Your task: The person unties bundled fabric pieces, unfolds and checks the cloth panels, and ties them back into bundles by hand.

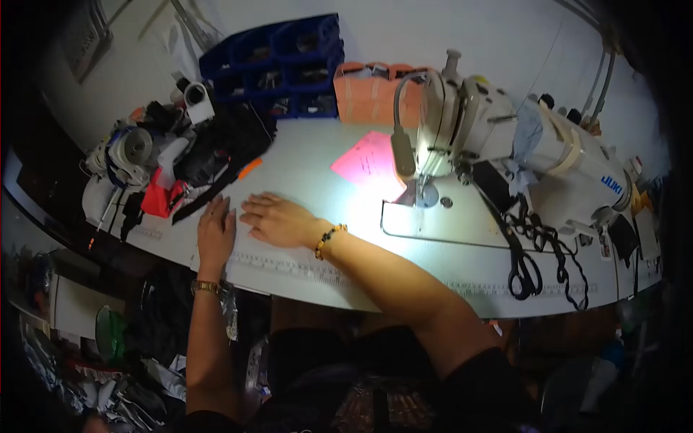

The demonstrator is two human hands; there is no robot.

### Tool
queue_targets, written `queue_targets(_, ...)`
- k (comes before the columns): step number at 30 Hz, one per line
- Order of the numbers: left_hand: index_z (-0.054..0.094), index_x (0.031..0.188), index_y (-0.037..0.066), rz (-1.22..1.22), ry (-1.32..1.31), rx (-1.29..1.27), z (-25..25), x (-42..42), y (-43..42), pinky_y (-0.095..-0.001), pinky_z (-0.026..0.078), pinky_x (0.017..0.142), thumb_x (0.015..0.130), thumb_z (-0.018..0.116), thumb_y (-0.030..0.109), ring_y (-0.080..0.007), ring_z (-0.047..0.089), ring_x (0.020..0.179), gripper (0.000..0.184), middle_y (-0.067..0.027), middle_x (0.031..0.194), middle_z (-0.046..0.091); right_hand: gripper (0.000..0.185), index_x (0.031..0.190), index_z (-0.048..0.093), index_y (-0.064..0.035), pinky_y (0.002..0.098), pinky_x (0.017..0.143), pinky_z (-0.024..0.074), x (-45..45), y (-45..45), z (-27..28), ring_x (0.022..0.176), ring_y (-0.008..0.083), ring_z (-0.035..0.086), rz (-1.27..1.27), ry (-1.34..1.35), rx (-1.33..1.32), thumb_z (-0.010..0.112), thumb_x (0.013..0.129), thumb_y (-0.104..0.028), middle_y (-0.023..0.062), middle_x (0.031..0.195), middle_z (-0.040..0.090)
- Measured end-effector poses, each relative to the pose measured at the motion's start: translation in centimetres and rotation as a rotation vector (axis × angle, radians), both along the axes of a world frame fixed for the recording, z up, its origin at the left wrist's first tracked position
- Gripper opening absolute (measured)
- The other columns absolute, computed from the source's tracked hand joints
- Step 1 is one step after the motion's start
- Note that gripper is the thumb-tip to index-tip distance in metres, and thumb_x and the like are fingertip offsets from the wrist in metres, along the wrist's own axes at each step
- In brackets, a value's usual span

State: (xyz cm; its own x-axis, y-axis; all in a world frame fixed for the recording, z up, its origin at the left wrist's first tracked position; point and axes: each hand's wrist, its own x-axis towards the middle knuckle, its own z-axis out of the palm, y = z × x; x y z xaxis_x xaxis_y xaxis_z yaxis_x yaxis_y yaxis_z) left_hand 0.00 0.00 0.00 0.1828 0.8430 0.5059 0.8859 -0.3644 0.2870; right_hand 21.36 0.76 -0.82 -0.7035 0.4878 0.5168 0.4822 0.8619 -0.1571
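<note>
My left hand (216, 232) lies on the white table (303, 155) near its left front, fingers stretched out and holding nothing that I can see. Its fingertips are close to a black strap (206, 198); whether they touch it I cannot tell. Beside it, my right hand (276, 220) rests palm down with the fingers spread, and nothing shows under it. A pile of black fabric (234, 141) sits beyond both hands. Right of them stands a white sewing machine (570, 159) with its lamp lit, and a pink paper (368, 164) with writing lies by its needle.
Blue bins (271, 68) and an orange organizer (375, 94) stand at the back. Thread spools (133, 148) and a red piece (160, 195) crowd the left side. Black-handled scissors (523, 274) and a black cord (567, 270) lie front right. A ruler tape (289, 267) runs along the front edge.
</note>
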Motion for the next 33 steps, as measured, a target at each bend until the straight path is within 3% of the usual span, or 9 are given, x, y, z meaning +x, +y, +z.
queue_targets(5, 0.057, 0.126, 0.003, -0.054, 0.159, 0.08, 0.1, -0.8, -0.1, -0.0429, 0.04, 0.103, 0.093, 0.054, 0.02, -0.0369, 0.051, 0.122, 0.037, -0.0193, 0.131, 0.055, 0.038, 0.119, 0.063, -0.0057, 0.0413, 0.109, 0.0343, -0.4, 0.0, 0.5, 0.127, 0.0288, 0.049, 0.007, 0.067, 0.066, 0.056, 0.09, -0.029, 0.0148, 0.13, 0.057)
queue_targets(9, 0.052, 0.13, 0.001, -0.297, 0.425, -0.092, 3.7, -3.8, 0.9, -0.0422, 0.043, 0.1, 0.094, 0.056, 0.023, -0.0346, 0.052, 0.12, 0.043, -0.0196, 0.129, 0.054, 0.033, 0.116, 0.064, -0.0056, 0.041, 0.107, 0.0365, 0.1, 0.3, 1.3, 0.125, 0.0289, 0.05, 0.056, 0.026, -0.013, 0.06, 0.088, -0.024, 0.0146, 0.127, 0.059)
queue_targets(11, 0.055, 0.128, 0.006, -0.39, 0.682, -0.406, 6.6, -6.1, 5.2, -0.0408, 0.046, 0.098, 0.093, 0.055, 0.028, -0.0327, 0.059, 0.111, 0.042, -0.0186, 0.121, 0.059, 0.032, 0.116, 0.064, -0.0048, 0.0403, 0.107, 0.0365, 0.1, 0.9, 0.6, 0.125, 0.0287, 0.05, 0.063, 0.057, 0.008, 0.06, 0.088, -0.021, 0.0142, 0.127, 0.059)
queue_targets(13, 0.059, 0.124, 0.003, -0.16, 0.857, -0.949, 12.3, -5.5, 6.6, -0.0413, 0.048, 0.095, 0.092, 0.057, 0.022, -0.0337, 0.061, 0.106, 0.037, -0.0188, 0.116, 0.062, 0.031, 0.113, 0.064, -0.0048, 0.0397, 0.107, 0.0356, 0.0, 1.1, 0.3, 0.125, 0.0292, 0.05, 0.075, 0.06, 0.035, 0.058, 0.089, -0.023, 0.0137, 0.129, 0.058)
queue_targets(15, 0.058, 0.124, 0.004, -0.095, 0.901, -1.063, 16.0, -5.8, 5.6, -0.0412, 0.048, 0.095, 0.092, 0.056, 0.022, -0.0334, 0.061, 0.107, 0.037, -0.0186, 0.117, 0.061, 0.032, 0.115, 0.064, -0.0054, 0.04, 0.108, 0.0348, 0.2, 0.7, 0.5, 0.127, 0.0292, 0.048, 0.082, 0.051, -0.01, 0.058, 0.09, -0.024, 0.013, 0.131, 0.057)
queue_targets(19, 0.055, 0.126, 0.004, -0.239, 0.844, -0.702, 22.2, -4.4, -0.5, -0.0409, 0.048, 0.095, 0.092, 0.055, 0.023, -0.0327, 0.06, 0.107, 0.038, -0.0182, 0.118, 0.06, 0.033, 0.117, 0.063, -0.0065, 0.041, 0.109, 0.0337, 0.3, 0.7, 0.7, 0.128, 0.0286, 0.047, 0.067, 0.057, -0.01, 0.057, 0.091, -0.026, 0.0115, 0.132, 0.057)
queue_targets(25, 0.052, 0.128, 0.005, -0.701, 0.747, -0.182, 28.9, 0.2, -14.5, -0.0406, 0.047, 0.095, 0.093, 0.054, 0.024, -0.0317, 0.059, 0.109, 0.04, -0.0176, 0.12, 0.058, 0.034, 0.117, 0.064, -0.0064, 0.0407, 0.108, 0.0336, 0.3, 0.7, 0.6, 0.128, 0.0282, 0.046, 0.057, 0.076, -0.03, 0.057, 0.091, -0.029, 0.0115, 0.132, 0.056)
queue_targets(31, 0.049, 0.13, 0.006, -1.119, 0.701, -0.011, 28.8, 3.4, -22.0, -0.0403, 0.047, 0.095, 0.093, 0.052, 0.025, -0.0307, 0.058, 0.11, 0.041, -0.017, 0.123, 0.056, 0.035, 0.12, 0.062, -0.0037, 0.0389, 0.109, 0.0351, 0.4, 1.8, 0.3, 0.127, 0.0283, 0.048, 0.151, -0.078, 0.157, 0.054, 0.092, -0.025, 0.0138, 0.131, 0.057)
queue_targets(33, 0.048, 0.13, 0.007, -1.169, 0.671, -0.003, 27.5, 4.2, -23.1, -0.0402, 0.047, 0.095, 0.094, 0.052, 0.026, -0.0304, 0.058, 0.11, 0.042, -0.0168, 0.123, 0.056, 0.037, 0.12, 0.062, -0.0023, 0.0396, 0.109, 0.0363, 0.3, 1.2, 0.7, 0.126, 0.0299, 0.049, 0.085, -0.026, 0.018, 0.055, 0.091, -0.024, 0.0147, 0.13, 0.058)
